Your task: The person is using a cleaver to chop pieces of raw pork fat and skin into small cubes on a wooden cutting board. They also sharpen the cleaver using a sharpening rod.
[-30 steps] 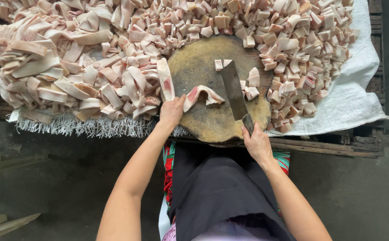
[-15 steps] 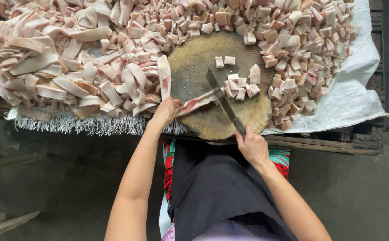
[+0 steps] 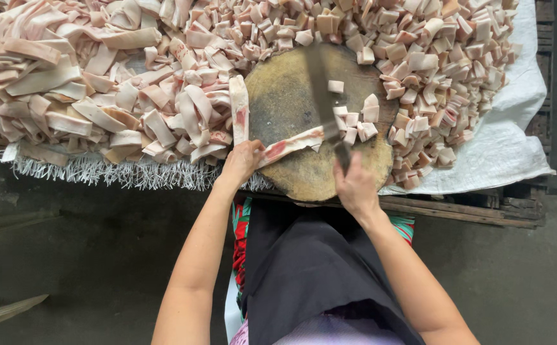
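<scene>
My left hand pins one end of a long meat strip, fingers closed down on it at the near-left edge of the round chopping board. The strip runs right across the board toward the cleaver. My right hand has its fingers wrapped tight around the cleaver handle at the board's near edge; the blade is blurred and points away from me, crossing the strip's far end. Just right of the blade sits a small cluster of cut cubes on the board, touching each other. A second strip lies along the board's left rim. Left of the board: a big heap of uncut strips. Behind and right of it: a pile of cubes. All of it rests on a white sack cloth with a frayed fringe, spread over the wooden surface. A dark apron covers my lap below.
</scene>
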